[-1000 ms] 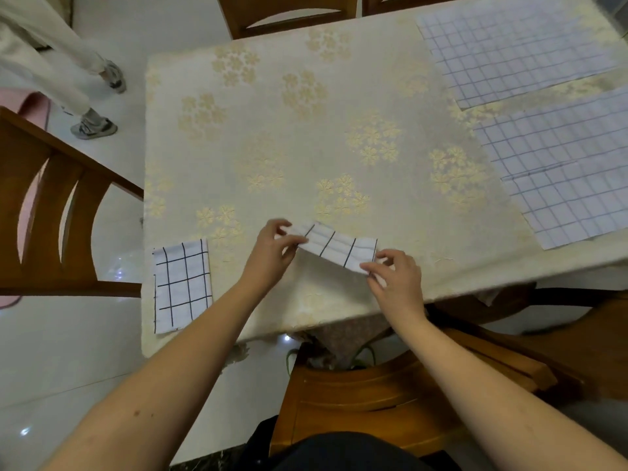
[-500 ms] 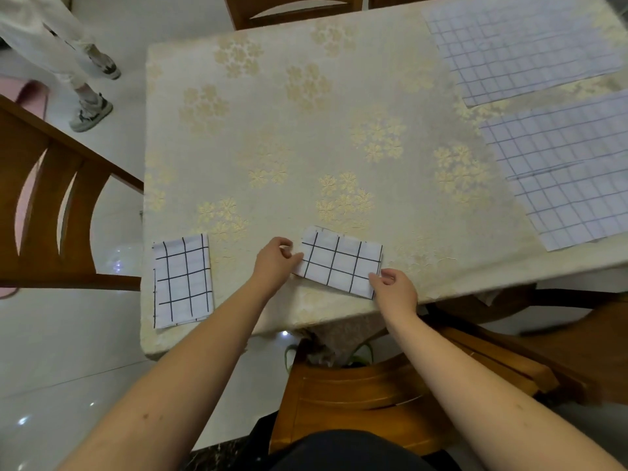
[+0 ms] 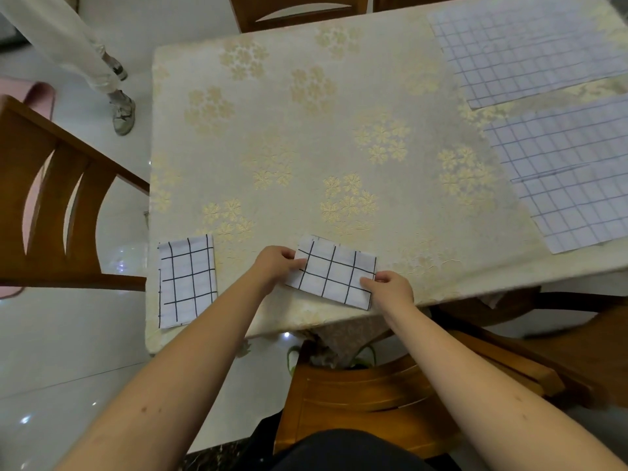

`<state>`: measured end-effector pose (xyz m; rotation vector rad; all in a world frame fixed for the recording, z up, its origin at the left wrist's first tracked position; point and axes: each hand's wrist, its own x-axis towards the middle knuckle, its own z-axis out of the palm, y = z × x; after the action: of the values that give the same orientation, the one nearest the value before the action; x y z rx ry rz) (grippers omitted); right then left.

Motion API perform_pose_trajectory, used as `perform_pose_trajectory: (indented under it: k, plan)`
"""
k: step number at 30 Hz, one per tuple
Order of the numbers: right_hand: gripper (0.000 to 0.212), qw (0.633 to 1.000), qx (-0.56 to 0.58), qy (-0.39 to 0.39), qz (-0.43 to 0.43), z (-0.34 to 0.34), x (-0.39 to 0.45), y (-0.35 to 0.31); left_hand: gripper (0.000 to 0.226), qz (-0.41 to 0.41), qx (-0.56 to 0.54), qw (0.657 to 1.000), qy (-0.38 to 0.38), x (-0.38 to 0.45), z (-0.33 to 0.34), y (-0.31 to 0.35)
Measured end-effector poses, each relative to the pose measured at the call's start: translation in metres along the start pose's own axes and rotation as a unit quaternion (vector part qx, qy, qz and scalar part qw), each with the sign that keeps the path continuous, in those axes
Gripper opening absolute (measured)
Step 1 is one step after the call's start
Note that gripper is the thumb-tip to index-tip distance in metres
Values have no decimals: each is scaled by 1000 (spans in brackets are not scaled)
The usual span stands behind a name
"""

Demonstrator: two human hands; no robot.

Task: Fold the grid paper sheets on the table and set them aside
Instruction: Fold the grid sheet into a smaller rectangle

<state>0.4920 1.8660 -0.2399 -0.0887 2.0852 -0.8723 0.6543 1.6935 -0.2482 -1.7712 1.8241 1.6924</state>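
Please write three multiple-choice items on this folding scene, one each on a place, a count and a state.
1. Where does the finished folded sheet lie?
A. near the table's left front corner
B. on a chair
C. on the floor

2. How many unfolded sheets lie at the right of the table?
A. none
B. two
C. five

3. What is the state of the sheet in hand?
A. crumpled into a ball
B. spread fully open
C. folded small, held at both ends

Answers:
1 A: it lies flat by that corner, left of the left hand.
2 B: a far sheet and a near sheet lie flat there.
3 C: left hand and right hand pinch its ends with curled fingers.
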Motion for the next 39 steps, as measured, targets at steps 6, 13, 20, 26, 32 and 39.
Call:
perform_pose_trajectory:
  k: [6,13,20,26,32,39]
  plan:
    - [26,994,69,-32,-84,-14,-2,11,15,71,-30,997,-9,-15,-1,-7]
    - [20,975,148,-139,-94,-27,0,18,35,89,-137,977,-138,-30,-10,-12]
    - [16,971,174,-139,-87,-28,-6,10,26,95,-138,984,-65,-30,-3,-5]
    - [9,978,169,-89,-80,-25,-8,9,26,111,-133,985,-28,-38,-1,-7]
    - [9,981,166,-37,-91,-25,-16,7,20,94,-157,982,-44,-50,0,-9]
    - [5,983,159,-46,-84,-25,-28,7,11,94,-119,986,-69,-57,-12,-15]
